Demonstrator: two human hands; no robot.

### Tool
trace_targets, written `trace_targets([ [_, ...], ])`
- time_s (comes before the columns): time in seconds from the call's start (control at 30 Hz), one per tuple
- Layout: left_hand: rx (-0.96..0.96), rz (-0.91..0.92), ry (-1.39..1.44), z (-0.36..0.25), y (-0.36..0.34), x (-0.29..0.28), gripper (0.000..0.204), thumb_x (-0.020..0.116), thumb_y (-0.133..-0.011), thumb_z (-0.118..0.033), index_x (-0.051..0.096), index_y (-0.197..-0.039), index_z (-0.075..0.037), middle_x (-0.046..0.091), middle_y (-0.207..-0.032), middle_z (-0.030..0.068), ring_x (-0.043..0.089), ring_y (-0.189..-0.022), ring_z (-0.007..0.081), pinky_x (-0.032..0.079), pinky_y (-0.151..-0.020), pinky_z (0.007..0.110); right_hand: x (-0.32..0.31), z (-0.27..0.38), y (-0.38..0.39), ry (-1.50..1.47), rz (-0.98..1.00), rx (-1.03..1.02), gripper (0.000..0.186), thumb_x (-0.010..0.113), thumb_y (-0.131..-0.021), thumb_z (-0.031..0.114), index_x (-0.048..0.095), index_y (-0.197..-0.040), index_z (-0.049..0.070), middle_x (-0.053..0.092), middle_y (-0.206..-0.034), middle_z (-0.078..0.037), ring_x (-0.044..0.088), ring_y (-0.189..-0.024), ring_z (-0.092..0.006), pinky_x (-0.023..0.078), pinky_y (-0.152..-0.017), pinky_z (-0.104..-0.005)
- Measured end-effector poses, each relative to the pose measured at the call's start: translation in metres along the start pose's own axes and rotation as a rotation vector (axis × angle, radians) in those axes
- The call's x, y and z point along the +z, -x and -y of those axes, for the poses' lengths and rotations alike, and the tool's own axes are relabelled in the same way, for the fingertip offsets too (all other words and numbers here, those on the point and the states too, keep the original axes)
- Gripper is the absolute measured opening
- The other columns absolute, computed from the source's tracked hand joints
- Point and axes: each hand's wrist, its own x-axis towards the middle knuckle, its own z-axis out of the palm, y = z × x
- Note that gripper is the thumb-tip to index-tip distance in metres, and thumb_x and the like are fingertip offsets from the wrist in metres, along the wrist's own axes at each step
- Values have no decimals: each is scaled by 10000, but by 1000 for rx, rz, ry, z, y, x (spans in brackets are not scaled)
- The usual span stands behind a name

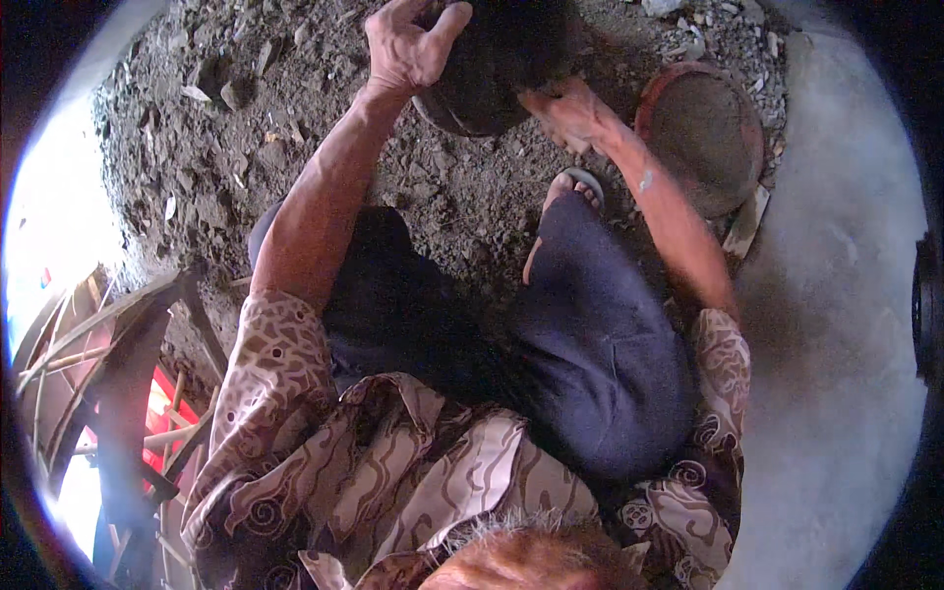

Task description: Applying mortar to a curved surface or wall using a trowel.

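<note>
A dark, rounded vessel point(482, 84) is at the top of the view, over the soil. Its far part runs into shadow, so its inside and full shape are hidden. My left hand point(408, 44) is closed on its left edge, thumb lying toward the right and the other fingers mostly out of sight. At the vessel's lower right side, my right hand point(570, 113) has its fingers curled against it, slightly blurred. Beside my right forearm stands a round reddish basin point(644, 108) filled with fine grey-brown soil or sand.
Loose, lumpy soil point(433, 187) with stones covers the ground before me. A smooth grey concrete surface point(836, 295) runs along the right, a flat wood piece point(747, 221) at its edge. Bamboo strips and sticks point(108, 344) are piled at lower left. My sandalled foot point(575, 187) is below the vessel.
</note>
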Motion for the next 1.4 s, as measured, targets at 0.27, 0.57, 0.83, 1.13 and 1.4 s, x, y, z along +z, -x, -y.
trace_targets([
  [0.27,-78,-46,34,18,-4,-6,486,640,-871,-430,675,-987,41,592,-748,60,498,-677,169,436,-614,364,30,-24,-7,-234,39,-197,340,675,-919,439,661,-910,99,525,-591,28,489,-454,-110,369,-397,-293],
  [0.57,-154,-111,154,13,-10,-10,469,636,-863,-389,683,-1030,47,683,-913,141,616,-845,250,489,-774,419,-22,-25,127,-741,-140,-61,358,588,-991,373,621,-1136,47,596,-706,-11,525,-520,-85,386,-419,-237],
  [0.83,-190,-45,123,47,-22,-14,218,636,-917,-82,702,-1061,67,739,-1023,111,675,-933,169,535,-863,291,-39,-98,204,151,-1067,-128,476,649,-943,296,571,-1303,-5,686,-900,-145,646,-710,-285,521,-644,-392],
  [1.13,-35,-74,-17,64,-30,-20,339,682,-845,-304,724,-973,7,686,-830,88,552,-763,172,458,-777,325,-39,-201,217,406,-1455,410,660,708,-846,422,550,-1299,-31,686,-1013,-278,669,-869,-468,528,-761,-534],
  [1.4,-300,-65,69,72,-29,-36,389,657,-864,-325,699,-1005,36,678,-925,127,553,-840,184,445,-826,332,-21,-287,143,-569,-1474,460,299,722,-879,136,536,-1035,-39,630,-753,-90,617,-567,-185,516,-462,-324],
])
